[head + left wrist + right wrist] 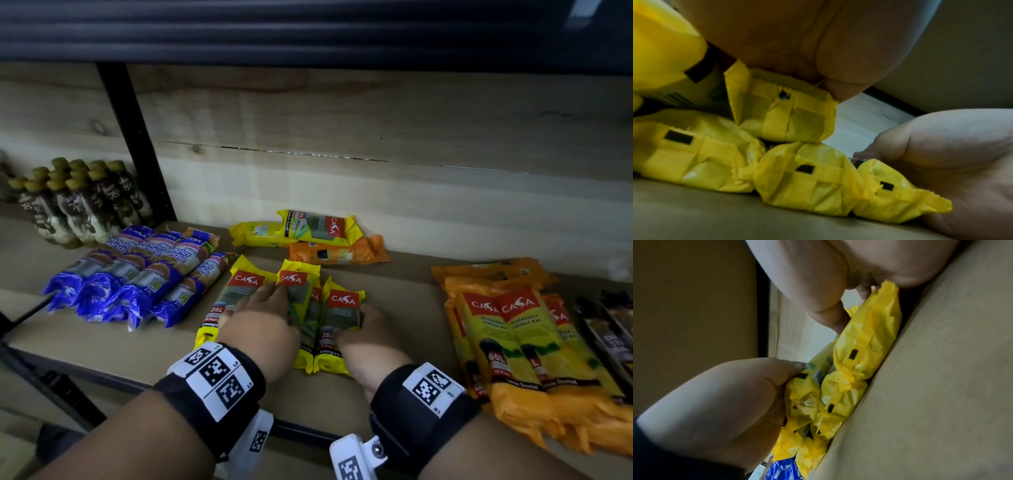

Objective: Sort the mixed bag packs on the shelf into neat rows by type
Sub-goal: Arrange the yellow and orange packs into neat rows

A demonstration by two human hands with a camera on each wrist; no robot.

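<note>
Several yellow 25L bag packs (236,291) lie side by side at the middle of the shelf (102,342). My left hand (263,322) lies over them, and its fingers grip one yellow pack (298,287) that sits raised on top of the others (785,113). My right hand (363,329) curls round the right edge of the rightmost yellow pack (342,308), which lies flat on the shelf board (869,337). In the right wrist view my left hand (715,402) closes on the packs from the other side. The fingertips of both hands are hidden.
Blue handle-bag packs (137,274) form a row at the left, with bottles (75,202) behind them past a black post (133,137). Two yellow packs (318,226) and an orange one (335,253) lie loose at the back. Large orange-yellow 60L packs (513,325) and dark packs (609,325) fill the right.
</note>
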